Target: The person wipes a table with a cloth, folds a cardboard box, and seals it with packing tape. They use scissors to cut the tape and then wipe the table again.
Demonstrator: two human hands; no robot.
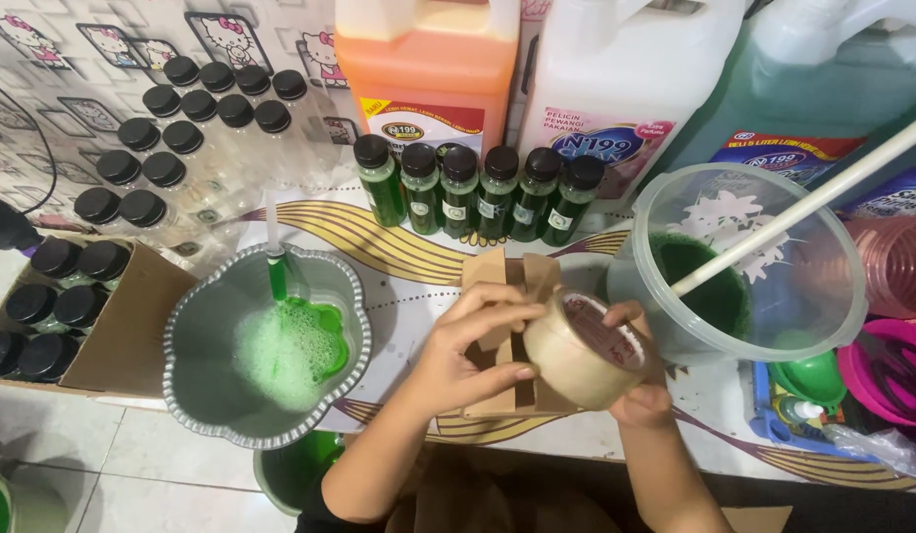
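- My right hand (644, 395) grips the tape roll (581, 347), fingers curled round it, its hole facing up-right.
- My left hand (468, 350) pinches its edge above the small cardboard box (502, 281).

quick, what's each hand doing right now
Left hand: fingers on the roll of tape and the small cardboard box.
Right hand: closed on the roll of tape from the other side.

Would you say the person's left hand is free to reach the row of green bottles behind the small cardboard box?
Probably not at once: the left hand is on the tape roll over the cardboard box. Otherwise, the path to the green bottles looks open.
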